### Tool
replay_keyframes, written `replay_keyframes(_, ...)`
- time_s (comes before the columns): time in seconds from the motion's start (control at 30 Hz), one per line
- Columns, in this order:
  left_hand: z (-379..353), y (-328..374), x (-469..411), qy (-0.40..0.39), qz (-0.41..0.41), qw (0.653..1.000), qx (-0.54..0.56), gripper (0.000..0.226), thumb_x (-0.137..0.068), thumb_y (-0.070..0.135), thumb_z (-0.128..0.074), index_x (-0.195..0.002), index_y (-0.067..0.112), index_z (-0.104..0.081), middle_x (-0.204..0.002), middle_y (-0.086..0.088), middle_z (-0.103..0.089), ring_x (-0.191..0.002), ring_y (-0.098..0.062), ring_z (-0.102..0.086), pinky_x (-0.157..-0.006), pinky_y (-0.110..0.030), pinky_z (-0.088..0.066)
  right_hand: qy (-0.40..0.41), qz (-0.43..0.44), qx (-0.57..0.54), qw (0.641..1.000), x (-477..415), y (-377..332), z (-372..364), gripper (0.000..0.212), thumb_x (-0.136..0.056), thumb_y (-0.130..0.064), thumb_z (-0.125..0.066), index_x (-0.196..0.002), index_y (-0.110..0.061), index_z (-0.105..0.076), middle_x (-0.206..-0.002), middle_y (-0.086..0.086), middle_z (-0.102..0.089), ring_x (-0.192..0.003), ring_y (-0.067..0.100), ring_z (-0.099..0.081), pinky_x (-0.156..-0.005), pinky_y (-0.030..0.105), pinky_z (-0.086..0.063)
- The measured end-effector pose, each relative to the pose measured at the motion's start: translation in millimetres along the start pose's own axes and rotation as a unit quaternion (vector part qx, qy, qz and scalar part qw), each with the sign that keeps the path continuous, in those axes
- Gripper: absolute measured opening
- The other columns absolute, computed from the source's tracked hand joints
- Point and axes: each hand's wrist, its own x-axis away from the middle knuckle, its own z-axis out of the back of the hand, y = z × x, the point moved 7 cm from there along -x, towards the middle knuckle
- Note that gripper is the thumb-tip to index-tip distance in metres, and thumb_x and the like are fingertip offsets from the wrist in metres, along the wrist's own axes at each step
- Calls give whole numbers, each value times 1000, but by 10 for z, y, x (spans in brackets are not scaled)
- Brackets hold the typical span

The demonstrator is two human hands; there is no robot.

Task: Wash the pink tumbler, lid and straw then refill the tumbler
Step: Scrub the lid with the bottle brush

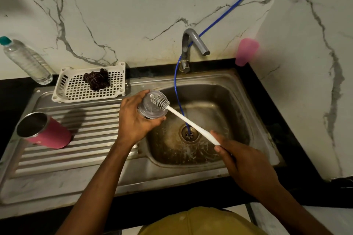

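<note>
Over the steel sink (219,101), the left hand (133,120) grips the clear round lid (150,109). The right hand (242,164) grips a bristly white brush (183,118).

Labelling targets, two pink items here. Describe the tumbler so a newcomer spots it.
Left of the steel sink basin lies a ribbed drainboard. The pink tumbler stands at its left end, open, steel-lined, unlike the plain pink cup by the right wall.

Pink tumbler (50,135) blocks the left drainboard (91,126); blue hose (176,89) crosses the basin (225,105).
</note>
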Motion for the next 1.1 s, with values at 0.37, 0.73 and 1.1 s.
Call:
replay_keyframes(0.37,7,-26,-52,13,20,1000,4,95,-52,65,-76,-133,17,-62,-127,-3,-66,-111,-7,-48,-95,-47,-51,29,11,26,999,4,-60,-1,47,-102,-50,-35,-149,-45,-38,-74,-19,-53,-55,-1,-50,-45,23,-50)
replay_keyframes(0.73,32,15,-114,30,55,998,18,100,-47,68,-76,-133,20,-62,-123,-1,-64,-114,-23,-54,-95,-46,-51,52,49,4,997,-56,-83,51,48,-102,-45,-42,-149,-37,-44,-70,-12,-61,-55,6,-55,-46,26,-51)
replay_keyframes(1.1,-121,-143,-196,33,86,996,-9,93,-50,49,-96,-133,21,-63,-121,-1,-66,-114,-25,-58,-96,-39,-52,37,16,75,996,-443,67,26,52,-98,-60,-25,-149,-50,-33,-69,-13,-52,-59,11,-57,-56,35,-55)
